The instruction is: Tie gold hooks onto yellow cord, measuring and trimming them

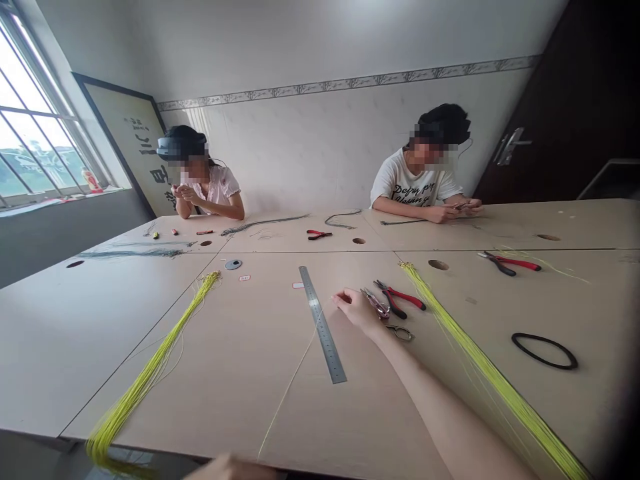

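My right hand (pixel 354 308) is pinched closed on the upper end of a thin pale-yellow cord (pixel 293 379), just right of a steel ruler (pixel 323 327). From there the cord crosses the ruler and slants down to the table's front edge. At the bottom edge of the view is my left hand (pixel 230 468), blurred and mostly cut off, where the cord's lower part meets it; its fingers do not show clearly. Beside my right hand lie pink-handled snippers (pixel 379 305), red-and-black pliers (pixel 403 300) and a pair of small scissors (pixel 401 332), partly hidden by my wrist.
Bundles of yellow cords lie left (pixel 165 353) and right (pixel 480 367); the left bundle hangs over the front edge. A black ring-shaped band (pixel 545 351) and more pliers (pixel 510 262) are at the right. Two people (pixel 213 183) (pixel 420 173) sit across the table, hands raised around small items.
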Motion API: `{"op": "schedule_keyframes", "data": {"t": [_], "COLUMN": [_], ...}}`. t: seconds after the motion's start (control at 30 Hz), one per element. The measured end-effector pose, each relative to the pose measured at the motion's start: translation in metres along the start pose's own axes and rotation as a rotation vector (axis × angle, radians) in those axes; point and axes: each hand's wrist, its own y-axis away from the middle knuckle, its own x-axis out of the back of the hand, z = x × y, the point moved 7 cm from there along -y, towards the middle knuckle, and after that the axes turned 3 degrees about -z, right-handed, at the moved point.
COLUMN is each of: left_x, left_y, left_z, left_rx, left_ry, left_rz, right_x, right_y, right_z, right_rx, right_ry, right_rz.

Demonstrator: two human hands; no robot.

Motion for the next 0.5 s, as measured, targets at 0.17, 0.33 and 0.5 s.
{"op": "schedule_keyframes", "data": {"t": [0.17,0.33,0.5], "left_x": [0.050,0.045,0.030], "left_y": [-0.102,-0.155,-0.147], "left_z": [-0.028,-0.074,-0.087], "left_rx": [0.029,0.105,0.123], "left_ry": [0.360,0.535,0.770], "left_rz": [0.477,0.672,0.572], "right_x": [0.000,0.002,-0.004], "right_y": [0.000,0.007,0.018], "right_z": [-0.002,-0.019,-0.044], "right_rx": [0.016,0.079,0.150], "right_ry": [-0.032,-0.088,-0.166], "right_rz": [0.017,0.024,0.000]}}
